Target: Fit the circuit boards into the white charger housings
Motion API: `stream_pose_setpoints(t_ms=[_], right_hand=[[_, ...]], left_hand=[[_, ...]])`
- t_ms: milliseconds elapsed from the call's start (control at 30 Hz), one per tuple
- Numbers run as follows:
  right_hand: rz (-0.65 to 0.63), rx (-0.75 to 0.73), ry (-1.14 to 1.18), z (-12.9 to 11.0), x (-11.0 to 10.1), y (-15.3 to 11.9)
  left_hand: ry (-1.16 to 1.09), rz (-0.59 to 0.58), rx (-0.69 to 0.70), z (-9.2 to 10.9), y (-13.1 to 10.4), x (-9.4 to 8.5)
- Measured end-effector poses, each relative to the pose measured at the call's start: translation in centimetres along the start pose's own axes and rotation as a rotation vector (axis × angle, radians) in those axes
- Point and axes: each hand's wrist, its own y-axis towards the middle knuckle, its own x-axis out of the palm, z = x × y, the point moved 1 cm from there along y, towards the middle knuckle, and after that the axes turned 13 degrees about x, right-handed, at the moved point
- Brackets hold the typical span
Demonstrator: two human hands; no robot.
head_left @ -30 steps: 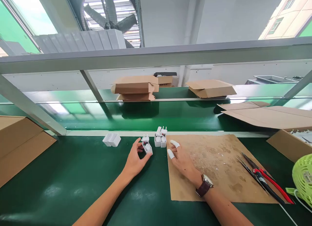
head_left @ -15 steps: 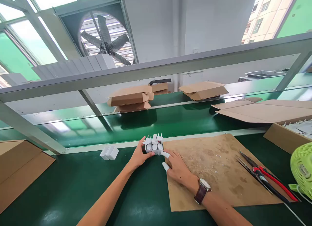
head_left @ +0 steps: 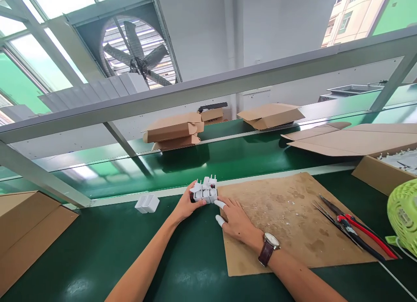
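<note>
A short row of white plug housings (head_left: 205, 195) stands at the back of the green bench, with white plug tops (head_left: 208, 183) and their metal pins sticking up behind and above. My left hand (head_left: 189, 203) closes around the row's left end, thumb along the front and fingers behind. White finger covers sit on two fingers of my right hand (head_left: 236, 219); it reaches the row's right end with its index fingertip, thumb and fingers spread, the other fingers on the brown sheet. Further left, a pair of empty-looking white housings (head_left: 147, 203) stands apart from my hands.
A brown cardboard sheet (head_left: 270, 224) bears tweezers (head_left: 335, 224) and red-and-black pliers (head_left: 355, 230). At right are a green fan (head_left: 404, 217) and an open carton (head_left: 379, 176). A carton (head_left: 32, 228) stands left. Flattened boxes (head_left: 172, 130) lie on the green belt behind.
The view has shifted slightly. Both hands stay at the row of housings with nearly the same hold, and the plug tops look tilted a little differently.
</note>
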Motion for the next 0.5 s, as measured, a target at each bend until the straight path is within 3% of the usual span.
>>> stream_pose_setpoints(t_ms=[133, 233, 367, 500], right_hand=[[0.048, -0.032, -0.015, 0.2, 0.3, -0.1], [0.076, -0.069, -0.105, 0.4, 0.9, -0.2], [0.089, -0.116, -0.194, 0.7, 1.9, -0.4], [0.106, -0.137, -0.207, 0.8, 2.2, -0.4]], left_hand=[[0.108, 0.001, 0.002, -0.1, -1.6, 0.1], [0.365, 0.033, 0.06, 0.4, -3.9, -1.2], [0.827, 0.217, 0.211, 2.0, -6.5, -6.1], [1.141, 0.42, 0.102, 2.5, -7.8, -11.2]])
